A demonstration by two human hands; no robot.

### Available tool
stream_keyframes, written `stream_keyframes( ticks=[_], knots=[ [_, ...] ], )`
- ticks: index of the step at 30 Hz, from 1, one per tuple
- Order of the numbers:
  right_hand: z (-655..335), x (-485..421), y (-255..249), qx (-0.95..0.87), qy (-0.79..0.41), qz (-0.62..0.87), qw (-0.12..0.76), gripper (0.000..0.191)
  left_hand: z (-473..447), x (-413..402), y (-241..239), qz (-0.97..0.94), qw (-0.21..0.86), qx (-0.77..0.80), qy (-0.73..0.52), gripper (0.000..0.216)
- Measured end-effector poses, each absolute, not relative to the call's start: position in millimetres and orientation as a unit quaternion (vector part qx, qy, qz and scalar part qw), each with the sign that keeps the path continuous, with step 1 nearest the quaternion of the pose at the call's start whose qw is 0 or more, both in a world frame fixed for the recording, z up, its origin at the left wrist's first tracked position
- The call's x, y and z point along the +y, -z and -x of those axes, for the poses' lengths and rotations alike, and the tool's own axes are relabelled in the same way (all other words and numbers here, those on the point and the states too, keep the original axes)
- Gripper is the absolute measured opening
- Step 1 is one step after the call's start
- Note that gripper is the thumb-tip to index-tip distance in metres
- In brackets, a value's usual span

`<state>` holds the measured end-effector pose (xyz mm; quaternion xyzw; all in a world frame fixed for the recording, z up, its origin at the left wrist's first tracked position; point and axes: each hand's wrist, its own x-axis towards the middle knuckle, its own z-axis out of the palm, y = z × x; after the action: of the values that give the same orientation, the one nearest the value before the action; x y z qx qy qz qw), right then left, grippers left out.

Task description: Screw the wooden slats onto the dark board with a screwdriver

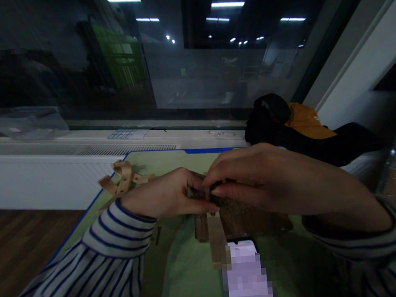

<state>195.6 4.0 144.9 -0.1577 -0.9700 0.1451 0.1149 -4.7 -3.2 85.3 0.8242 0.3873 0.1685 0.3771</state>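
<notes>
My left hand (167, 196) and my right hand (262, 180) meet over a dark wooden piece (245, 220) that lies on a green mat (186, 264). Both hands have their fingers pinched together on a small dark part at the top of that piece; the part itself is mostly hidden by my fingertips. A pale wooden strip (218, 245) runs down from under my hands toward me. Both arms wear blue-and-white striped sleeves.
Pale wooden cut-out pieces (123, 179) lie at the mat's far left corner. A lit phone (247, 272) rests near me on the mat. A black bag and orange cap (305, 121) sit at the right by the dark window. A white sill with a small keypad (127, 134) runs behind.
</notes>
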Motion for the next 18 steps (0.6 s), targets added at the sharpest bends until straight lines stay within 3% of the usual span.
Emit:
stream_keyframes(
  ticks=[6, 18],
  knots=[
    [-196.1, 3.6, -144.1, -0.971, -0.133, 0.163, 0.112, 0.017, 5.2, -0.2, -83.3, -0.832, 0.344, 0.385, -0.205, 0.026],
    [-195.1, 3.4, -145.0, -0.97, -0.144, 0.16, 0.111, 0.019, 7.2, -1.0, -86.2, -0.823, 0.39, 0.38, -0.161, 0.016]
  ],
)
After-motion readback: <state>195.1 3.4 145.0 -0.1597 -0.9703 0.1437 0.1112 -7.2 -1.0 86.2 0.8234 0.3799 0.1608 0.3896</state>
